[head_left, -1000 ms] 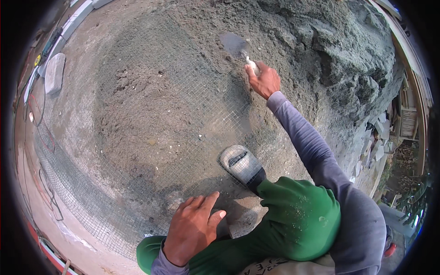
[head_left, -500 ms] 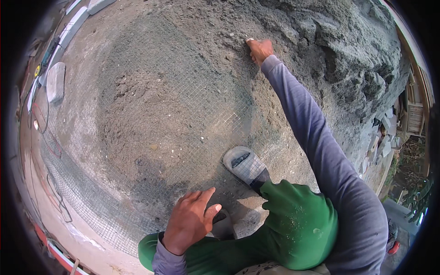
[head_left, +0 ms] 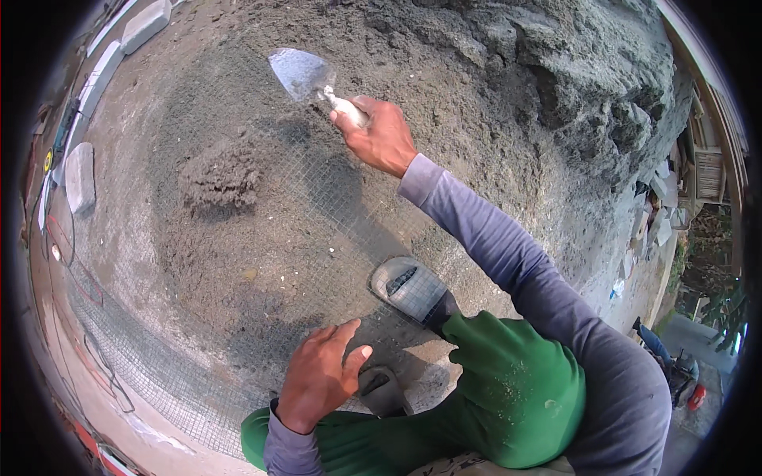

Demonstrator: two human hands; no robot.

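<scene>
My right hand [head_left: 379, 136] grips the pale handle of a trowel [head_left: 300, 74], reaching forward over the ground. The trowel's broad metal blade points to the far left, with no load of sand visible on it. Left of the blade and nearer to me, a clump of damp sand [head_left: 224, 178] is in the air or landing above the wire mesh [head_left: 317, 190]; which one I cannot tell. My left hand [head_left: 321, 373] hovers empty by my left knee, fingers stretched and thumb apart. Loose sand [head_left: 230, 246] covers part of the mesh in front of me.
A large grey sand heap [head_left: 587, 103] rises at the far right. My sandalled foot [head_left: 409, 289] stands at the mesh. Pale blocks [head_left: 80, 178] line the left side, near a cable [head_left: 99, 357]. Another person [head_left: 675, 369] is at the right edge.
My right hand has swung left from the sand heap, bringing the trowel into view. A clump of sand now shows over the mesh. My left hand has barely moved.
</scene>
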